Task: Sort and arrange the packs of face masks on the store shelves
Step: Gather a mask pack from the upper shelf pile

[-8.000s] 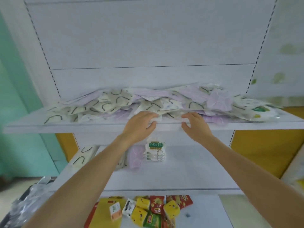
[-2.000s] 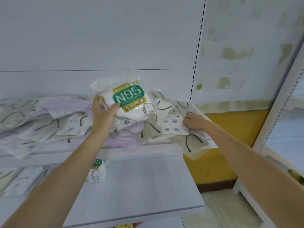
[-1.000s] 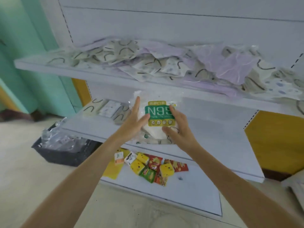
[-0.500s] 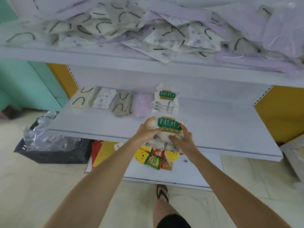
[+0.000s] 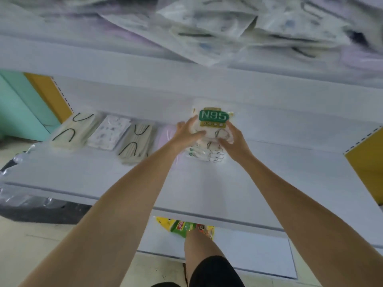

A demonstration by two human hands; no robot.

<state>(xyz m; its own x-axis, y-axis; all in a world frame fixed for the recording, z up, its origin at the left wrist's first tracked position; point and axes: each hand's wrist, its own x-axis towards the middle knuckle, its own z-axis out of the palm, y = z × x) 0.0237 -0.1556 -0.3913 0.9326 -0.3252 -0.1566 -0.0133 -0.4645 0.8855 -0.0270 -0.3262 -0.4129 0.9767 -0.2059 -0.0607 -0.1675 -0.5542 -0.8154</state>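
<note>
- Fingers (image 5: 191,124) of left hand (image 5: 185,135) and right hand (image 5: 235,142) clamp the N95 pack (image 5: 213,117), one hand per side.
- Pack is held on top of the N95 stack (image 5: 207,155), at the back of the middle shelf (image 5: 207,183).
- Pink masks (image 5: 166,131) lie just left of the stack.
- Loose pile (image 5: 248,27) on the upper shelf is blurred.

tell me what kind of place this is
Most likely a small shop. White tiered display shelves hold bagged face masks sorted in a row, with a labelled N95 pack in hand, and bright snack packets lie on the bottom shelf.
</note>
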